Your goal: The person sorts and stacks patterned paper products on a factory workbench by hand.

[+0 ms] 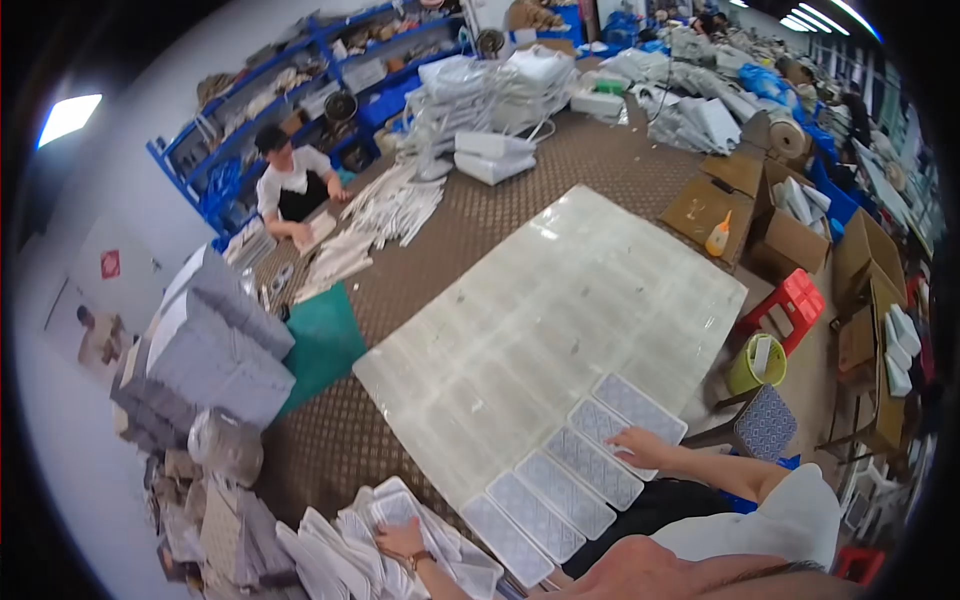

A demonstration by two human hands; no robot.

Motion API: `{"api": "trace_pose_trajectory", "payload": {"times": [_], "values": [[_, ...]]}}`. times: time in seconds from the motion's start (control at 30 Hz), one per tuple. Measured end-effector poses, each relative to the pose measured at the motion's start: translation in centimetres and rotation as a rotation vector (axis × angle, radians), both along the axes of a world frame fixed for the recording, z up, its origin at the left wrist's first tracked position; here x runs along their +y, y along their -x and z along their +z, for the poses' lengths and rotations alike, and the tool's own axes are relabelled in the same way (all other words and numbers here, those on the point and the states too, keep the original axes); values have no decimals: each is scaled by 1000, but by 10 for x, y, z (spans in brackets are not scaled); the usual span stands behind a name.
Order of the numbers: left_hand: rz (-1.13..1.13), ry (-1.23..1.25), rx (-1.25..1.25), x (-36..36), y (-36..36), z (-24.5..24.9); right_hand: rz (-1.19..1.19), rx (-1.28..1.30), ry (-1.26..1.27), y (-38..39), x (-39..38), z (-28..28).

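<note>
Plastic-wrapped stacks (pixel 485 95) sit at 12 o'clock; a yellow-orange bottle (pixel 717 240) between 2 and 3; a red stool (pixel 797 300) at 3, beside a yellow-green bin (pixel 742 377); a green mat (pixel 325 345) between 8 and 9; blue shelves (pixel 322 50) at 11.

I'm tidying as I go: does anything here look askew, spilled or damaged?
The loose heap of thin, flat white pieces at the left hand looks askew: its pieces fan out at uneven angles, unlike the neat row of pale patterned rectangular panels by the right hand. I see no clear spill or damage.
</note>
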State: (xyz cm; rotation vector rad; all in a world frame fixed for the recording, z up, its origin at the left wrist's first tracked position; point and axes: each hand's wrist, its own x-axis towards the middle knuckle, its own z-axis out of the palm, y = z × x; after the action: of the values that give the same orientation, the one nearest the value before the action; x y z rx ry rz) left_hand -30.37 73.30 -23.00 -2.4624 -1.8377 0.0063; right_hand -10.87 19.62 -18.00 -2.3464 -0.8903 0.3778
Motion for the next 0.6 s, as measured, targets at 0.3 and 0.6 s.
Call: {"api": "trace_pose_trajectory", "payload": {"times": [0.3, 0.6], "values": [[-6, 136, 153, -5, -34, 65, -113, 71, 77, 30, -21, -3], [-303, 250, 306, 16, -12, 13, -38, 197, 134, 5, -14, 1]]}}
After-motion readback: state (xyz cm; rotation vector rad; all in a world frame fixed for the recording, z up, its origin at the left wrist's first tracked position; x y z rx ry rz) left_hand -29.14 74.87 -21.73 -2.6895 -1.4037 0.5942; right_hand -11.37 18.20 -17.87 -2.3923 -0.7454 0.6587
